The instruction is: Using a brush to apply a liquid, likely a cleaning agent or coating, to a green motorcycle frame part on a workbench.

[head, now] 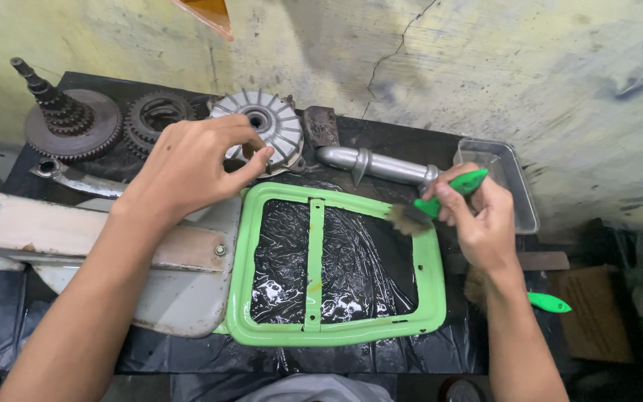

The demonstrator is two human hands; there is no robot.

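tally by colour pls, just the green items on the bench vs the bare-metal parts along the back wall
Green: 3 - frame, brush held in right hand, second handle
Bare metal: 5 - gear with shaft, gear ring, finned wheel by left hand, silver tube, curved piece
Total: 8

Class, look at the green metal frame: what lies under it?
Through the green frame shows wet black plastic sheeting. The frame's left edge overlaps a pale metal panel. The table beneath is covered.

Gears [76, 123] at back left, silver pipe [377, 165], clear box [511, 186], second green handle [548, 302] near cardboard [593, 313].
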